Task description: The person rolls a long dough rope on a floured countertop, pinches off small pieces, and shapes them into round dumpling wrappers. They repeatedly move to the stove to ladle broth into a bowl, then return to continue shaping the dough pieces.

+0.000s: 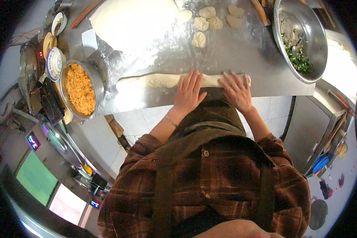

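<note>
A long roll of pale dough (154, 80) lies across the front of the floured metal table. My left hand (189, 90) rests flat on it near the middle, fingers stretched forward. Toward the roll's right end my right hand (237, 89) also presses on top, palm down with its fingers spread. Neither hand grips anything. Farther back sits a big slab of dough (135, 23), overexposed and dusted with flour. Several small dough pieces (207, 23) lie to the right of that slab.
At the left stands a metal bowl of shredded orange filling (80, 89), beside a white patterned bowl (55, 63). A white scraper (89, 42) lies near the slab. A large steel bowl with chopped greens (299, 57) is at the right. Wooden rolling pins (261, 12) lie at the back.
</note>
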Demonstrator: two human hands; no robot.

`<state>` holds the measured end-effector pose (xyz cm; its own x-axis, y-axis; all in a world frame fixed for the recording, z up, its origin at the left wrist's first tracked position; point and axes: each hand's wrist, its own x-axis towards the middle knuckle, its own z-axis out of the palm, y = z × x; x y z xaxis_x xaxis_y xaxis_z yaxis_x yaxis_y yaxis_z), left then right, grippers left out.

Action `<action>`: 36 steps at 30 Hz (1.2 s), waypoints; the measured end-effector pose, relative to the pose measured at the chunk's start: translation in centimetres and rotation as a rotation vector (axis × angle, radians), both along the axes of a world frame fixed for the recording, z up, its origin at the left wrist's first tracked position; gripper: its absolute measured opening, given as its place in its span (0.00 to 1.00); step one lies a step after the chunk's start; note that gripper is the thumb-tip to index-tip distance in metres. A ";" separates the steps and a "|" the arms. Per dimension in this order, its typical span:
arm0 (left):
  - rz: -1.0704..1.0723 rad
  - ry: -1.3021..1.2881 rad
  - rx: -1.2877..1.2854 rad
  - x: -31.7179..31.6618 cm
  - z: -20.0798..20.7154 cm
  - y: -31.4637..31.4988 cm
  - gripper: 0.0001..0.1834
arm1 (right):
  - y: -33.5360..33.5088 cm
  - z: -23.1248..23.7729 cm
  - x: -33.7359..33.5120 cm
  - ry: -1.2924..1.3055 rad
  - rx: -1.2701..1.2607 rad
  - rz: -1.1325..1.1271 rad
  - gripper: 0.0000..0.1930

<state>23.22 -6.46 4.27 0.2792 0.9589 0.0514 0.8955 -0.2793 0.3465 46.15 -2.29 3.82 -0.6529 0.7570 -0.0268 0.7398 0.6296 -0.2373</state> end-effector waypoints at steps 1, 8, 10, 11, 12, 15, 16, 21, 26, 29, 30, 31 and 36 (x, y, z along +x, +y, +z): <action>0.022 0.032 0.008 0.2 -0.4 1.5 0.29 | 1.8 -0.4 -0.3 -0.028 -0.028 -0.017 0.28; -0.112 -0.050 0.172 0.8 -1.7 9.5 0.31 | 10.8 -2.0 0.4 0.098 0.151 -0.112 0.27; -0.202 -0.143 0.131 2.3 -1.2 9.1 0.31 | 9.1 -1.5 1.8 0.131 0.088 -0.113 0.25; -0.238 -0.197 0.109 3.3 -1.0 8.9 0.31 | 8.2 -1.3 2.4 0.223 0.123 -0.074 0.25; -0.226 -0.190 0.080 4.5 -0.9 8.9 0.32 | 7.7 -1.1 2.9 0.150 0.014 -0.127 0.25; -0.262 -0.183 -0.013 7.6 -1.0 10.0 0.39 | 7.0 -0.5 3.2 0.153 -0.194 -0.293 0.24; -0.198 -0.213 -0.052 8.2 -1.1 10.5 0.40 | 7.2 -0.3 3.1 0.194 -0.303 -0.402 0.23; -0.058 -0.322 -0.233 9.1 -0.5 11.4 0.42 | 8.1 1.6 2.2 0.569 -0.572 -0.646 0.19; -0.133 -0.384 -0.092 9.0 1.0 10.3 0.42 | 7.3 3.1 1.9 0.764 -0.725 -0.680 0.21; -0.157 -0.394 -0.024 9.2 1.5 10.0 0.42 | 6.7 3.5 1.8 0.735 -0.760 -0.705 0.16; -0.160 -0.403 0.011 9.4 1.6 9.9 0.42 | 6.5 3.5 1.8 0.766 -0.770 -0.719 0.17; -0.145 -0.397 0.006 9.5 1.8 9.8 0.40 | 6.2 3.6 1.8 0.796 -0.780 -0.733 0.18; -0.103 -0.355 0.109 9.8 2.1 9.0 0.29 | 5.0 3.7 1.6 0.875 -0.717 -0.712 0.18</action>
